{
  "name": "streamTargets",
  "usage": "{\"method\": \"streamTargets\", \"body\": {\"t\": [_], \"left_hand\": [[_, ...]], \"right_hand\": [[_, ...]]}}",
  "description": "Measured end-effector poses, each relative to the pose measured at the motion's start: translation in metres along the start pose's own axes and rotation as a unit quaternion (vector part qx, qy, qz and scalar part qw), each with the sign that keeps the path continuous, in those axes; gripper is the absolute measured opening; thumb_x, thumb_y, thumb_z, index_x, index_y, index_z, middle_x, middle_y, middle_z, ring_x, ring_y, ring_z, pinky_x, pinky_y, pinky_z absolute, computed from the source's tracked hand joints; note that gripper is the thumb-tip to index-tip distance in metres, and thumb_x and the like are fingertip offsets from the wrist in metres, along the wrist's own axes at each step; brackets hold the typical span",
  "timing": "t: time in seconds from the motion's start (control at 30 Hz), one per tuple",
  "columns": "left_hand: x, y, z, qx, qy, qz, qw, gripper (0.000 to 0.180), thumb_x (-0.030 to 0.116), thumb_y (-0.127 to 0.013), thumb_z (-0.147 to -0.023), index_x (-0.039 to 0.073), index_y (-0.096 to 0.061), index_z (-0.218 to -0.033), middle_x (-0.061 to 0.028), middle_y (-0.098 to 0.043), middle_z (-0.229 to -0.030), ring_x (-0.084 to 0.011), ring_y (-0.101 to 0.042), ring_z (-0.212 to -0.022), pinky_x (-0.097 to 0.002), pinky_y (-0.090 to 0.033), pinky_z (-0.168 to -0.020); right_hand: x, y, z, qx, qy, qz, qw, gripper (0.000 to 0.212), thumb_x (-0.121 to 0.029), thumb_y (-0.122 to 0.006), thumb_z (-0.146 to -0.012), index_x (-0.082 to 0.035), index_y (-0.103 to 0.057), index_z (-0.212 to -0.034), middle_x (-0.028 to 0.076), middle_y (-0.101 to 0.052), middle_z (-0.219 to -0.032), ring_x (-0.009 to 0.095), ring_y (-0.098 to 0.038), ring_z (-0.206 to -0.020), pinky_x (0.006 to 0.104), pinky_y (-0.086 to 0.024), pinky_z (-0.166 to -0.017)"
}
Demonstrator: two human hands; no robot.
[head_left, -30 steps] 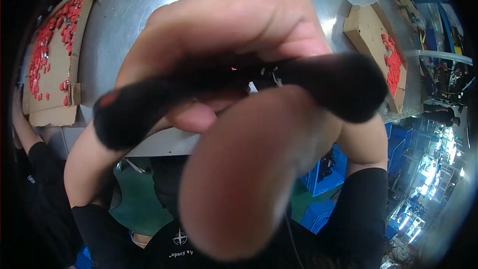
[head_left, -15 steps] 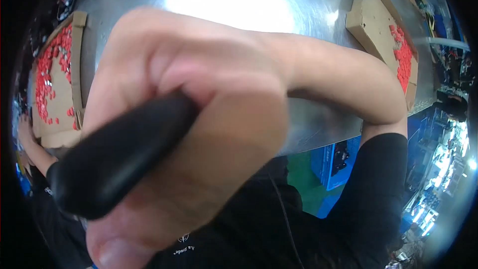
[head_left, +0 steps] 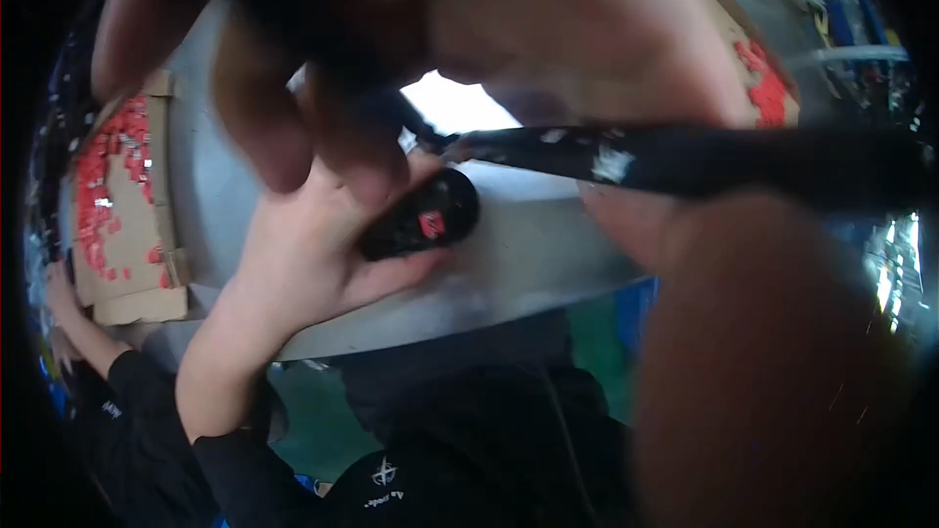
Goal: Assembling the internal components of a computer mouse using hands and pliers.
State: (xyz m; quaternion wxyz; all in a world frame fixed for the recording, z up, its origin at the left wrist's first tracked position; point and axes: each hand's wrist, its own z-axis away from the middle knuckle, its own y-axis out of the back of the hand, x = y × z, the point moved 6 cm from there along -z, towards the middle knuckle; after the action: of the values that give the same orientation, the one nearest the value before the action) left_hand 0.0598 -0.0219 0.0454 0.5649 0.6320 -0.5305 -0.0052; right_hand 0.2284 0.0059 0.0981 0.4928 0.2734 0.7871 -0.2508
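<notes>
My left hand (head_left: 293, 244) is closed round a black rounded object (head_left: 396, 233) with a small red patch on its end, over the metal table. My right hand (head_left: 587, 29), large and blurred close to the camera, grips a black two-armed hand tool (head_left: 548, 149). One arm of the tool runs off to the right under the thumb. Its other arm passes beneath the fingers at the upper left. Both arms meet just above the black object, beside my left fingers; whether they touch it I cannot tell. The exact kind of tool is unclear.
Left on the metal table (head_left: 509, 284) lies a shallow cardboard tray (head_left: 142, 305) with many small red pieces. Partly behind my right hand, another cardboard tray (head_left: 722, 2) also holds red pieces (head_left: 768, 88). At the far left is a co-worker's hand (head_left: 64, 293).
My right hand, earlier filling the middle with a black handle in it, has shifted up and right. The two-armed tool and my left hand with the black object have come into sight.
</notes>
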Motion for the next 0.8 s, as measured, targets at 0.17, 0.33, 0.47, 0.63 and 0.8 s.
{"method": "streamTargets", "body": {"t": [0.17,0.33,0.47,0.63,0.8], "left_hand": [[0.004,-0.004,0.018,-0.036,0.064,-0.073,0.995,0.064,0.032,-0.085,-0.079,0.017,-0.065,-0.137,-0.006,-0.058,-0.087,-0.0272,-0.066,-0.069,-0.0393,-0.055,-0.06],[0.009,-0.006,0.019,-0.033,0.088,-0.092,0.991,0.06,0.034,-0.084,-0.083,0.016,-0.064,-0.137,-0.0074,-0.058,-0.092,-0.0254,-0.066,-0.072,-0.0387,-0.056,-0.061],[0.009,-0.007,0.023,-0.045,0.099,-0.082,0.991,0.06,0.033,-0.082,-0.085,0.012,-0.061,-0.138,-0.0094,-0.059,-0.095,-0.0261,-0.068,-0.077,-0.039,-0.056,-0.062],[0.007,-0.01,0.024,-0.051,0.128,-0.051,0.989,0.069,0.033,-0.083,-0.082,0.017,-0.059,-0.145,-0.0085,-0.059,-0.096,-0.0291,-0.065,-0.076,-0.0421,-0.055,-0.063],[0.013,-0.011,0.025,-0.057,0.111,-0.058,0.99,0.064,0.032,-0.083,-0.085,0.009,-0.059,-0.139,-0.0108,-0.058,-0.1,-0.0264,-0.069,-0.079,-0.0398,-0.057,-0.062]], "right_hand": [[0.01,0.01,0.009,0.031,-0.013,0.046,0.998,0.087,-0.065,-0.054,-0.094,-0.006,-0.037,-0.156,0.018,-0.059,-0.116,0.026,-0.065,-0.089,0.0358,-0.056,-0.078],[0.014,-0.019,0.024,0.136,0.045,-0.02,0.989,0.07,-0.067,-0.059,-0.097,-0.013,-0.044,-0.139,0.012,-0.054,-0.097,0.02,-0.055,-0.072,0.035,-0.047,-0.065],[0.022,-0.035,0.029,0.148,0.018,0.04,0.988,0.064,-0.07,-0.063,-0.095,-0.016,-0.045,-0.125,0.007,-0.049,-0.087,0.017,-0.048,-0.066,0.0331,-0.042,-0.059],[0.017,-0.034,0.022,0.086,0.1,0.028,0.991,0.056,-0.059,-0.069,-0.098,-0.016,-0.043,-0.123,0.006,-0.051,-0.085,0.016,-0.05,-0.063,0.029,-0.042,-0.053],[0.022,-0.043,0.026,0.079,0.109,0.035,0.99,0.056,-0.057,-0.069,-0.099,-0.015,-0.042,-0.124,0.007,-0.053,-0.086,0.016,-0.05,-0.063,0.0309,-0.045,-0.057]]}}
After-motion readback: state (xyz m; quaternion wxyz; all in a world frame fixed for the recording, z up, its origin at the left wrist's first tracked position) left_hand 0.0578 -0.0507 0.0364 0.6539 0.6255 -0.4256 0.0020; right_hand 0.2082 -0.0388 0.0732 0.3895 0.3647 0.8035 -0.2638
